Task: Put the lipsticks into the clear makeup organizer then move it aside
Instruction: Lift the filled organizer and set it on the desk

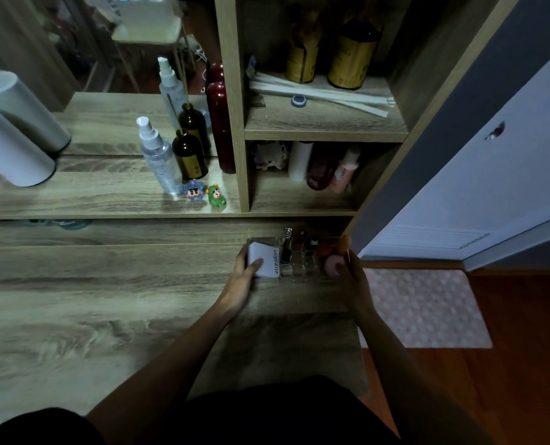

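The clear makeup organizer [299, 268] stands at the far right of the wooden vanity top, under the shelf. Several lipsticks [299, 240] stand upright in its middle slots. A white box [265, 258] fills its left compartment, and pink and orange sponges [333, 260] sit in the right one. My left hand [243, 276] grips the organizer's left end, thumb on the white box. My right hand [354, 277] holds its right end, fingers against the sponges.
Above, the shelf holds spray bottles [159, 155], a brown bottle [190, 155], a red bottle [220, 126] and two small figurines [206, 194]. White cylinders [7, 149] lie at left. The vanity top [106, 300] stretches left. A dotted mat [424, 306] lies on the floor at right.
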